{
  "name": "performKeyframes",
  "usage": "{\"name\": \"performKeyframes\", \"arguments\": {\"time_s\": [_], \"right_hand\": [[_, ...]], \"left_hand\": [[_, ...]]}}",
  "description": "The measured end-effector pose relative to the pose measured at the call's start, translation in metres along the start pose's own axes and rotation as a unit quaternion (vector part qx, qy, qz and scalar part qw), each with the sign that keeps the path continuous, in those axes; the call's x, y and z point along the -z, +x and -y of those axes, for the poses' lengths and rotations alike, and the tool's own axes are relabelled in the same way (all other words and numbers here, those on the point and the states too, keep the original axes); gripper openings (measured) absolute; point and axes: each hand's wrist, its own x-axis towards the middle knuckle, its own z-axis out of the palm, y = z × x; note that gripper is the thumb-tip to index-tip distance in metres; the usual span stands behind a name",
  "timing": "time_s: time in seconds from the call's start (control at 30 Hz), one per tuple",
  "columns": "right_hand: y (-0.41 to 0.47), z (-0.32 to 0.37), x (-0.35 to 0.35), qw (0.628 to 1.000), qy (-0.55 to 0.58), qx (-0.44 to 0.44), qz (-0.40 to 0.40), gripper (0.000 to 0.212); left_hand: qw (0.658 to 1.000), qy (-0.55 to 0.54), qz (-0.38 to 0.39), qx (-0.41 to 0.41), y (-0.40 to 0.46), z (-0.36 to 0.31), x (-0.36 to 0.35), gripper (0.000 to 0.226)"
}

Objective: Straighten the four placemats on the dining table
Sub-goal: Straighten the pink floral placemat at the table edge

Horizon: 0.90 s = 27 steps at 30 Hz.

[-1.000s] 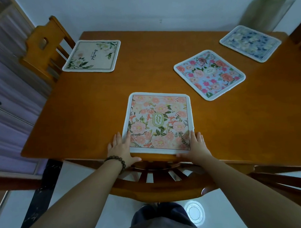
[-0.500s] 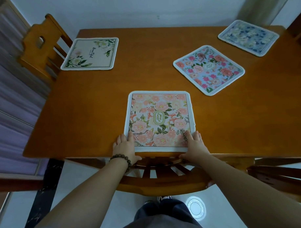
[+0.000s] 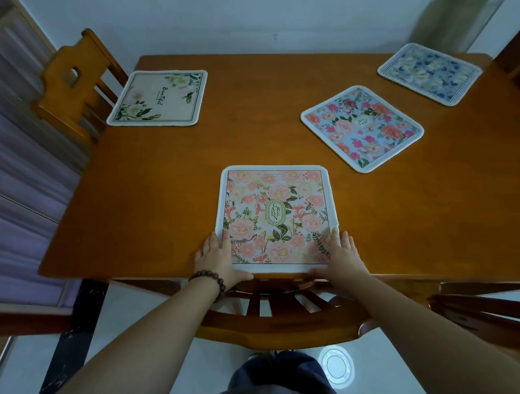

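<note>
A pink floral placemat (image 3: 275,214) lies square at the near edge of the wooden dining table (image 3: 170,182). My left hand (image 3: 218,258) rests flat on its near left corner, thumb along the table's edge. My right hand (image 3: 342,257) lies flat on its near right corner in the same way. A cream placemat (image 3: 159,97) with green leaves sits straight at the far left. A blue and pink floral placemat (image 3: 362,128) lies turned at an angle right of centre. A blue and white placemat (image 3: 430,73) sits skewed at the far right corner.
A wooden chair back (image 3: 282,317) stands directly below my arms against the table's near edge. Another chair (image 3: 72,82) stands at the far left, and part of a third (image 3: 486,306) shows at the right. A wall runs behind the table.
The pink placemat has slid a little towards the near table edge under both hands. My hands stay on its near corners.
</note>
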Motion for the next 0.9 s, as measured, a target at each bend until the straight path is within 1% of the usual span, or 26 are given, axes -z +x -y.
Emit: {"name": "performKeyframes", "arguments": {"time_s": [0.17,0.33,0.43,0.5,0.63,0.8,0.9], "right_hand": [[0.027,0.007,0.031,0.999,0.009,0.02,-0.035,0.111],[0.086,0.02,0.062,0.996,0.035,0.05,-0.069,0.098],[0.121,0.027,0.069,0.995,0.042,0.059,-0.061,0.093],[0.141,0.03,0.07,0.996,0.039,0.063,-0.055,0.094],[0.168,0.035,0.073,0.995,0.039,0.072,-0.051,0.099],[0.18,0.04,0.071,0.996,0.024,0.072,-0.036,0.095],[0.177,0.044,0.067,0.997,0.04,0.065,-0.03,0.091]], "left_hand": [[0.997,-0.037,-0.067,-0.014,0.033,0.005,0.025,0.115],[0.992,-0.078,-0.097,-0.018,0.092,0.008,0.057,0.112],[0.993,-0.075,-0.09,-0.027,0.126,-0.001,0.066,0.116],[0.994,-0.077,-0.073,-0.04,0.147,-0.008,0.068,0.118],[0.993,-0.087,-0.052,-0.059,0.18,-0.016,0.071,0.112],[0.993,-0.082,-0.038,-0.074,0.193,-0.022,0.073,0.109],[0.993,-0.088,-0.03,-0.077,0.192,-0.019,0.074,0.11]]}}
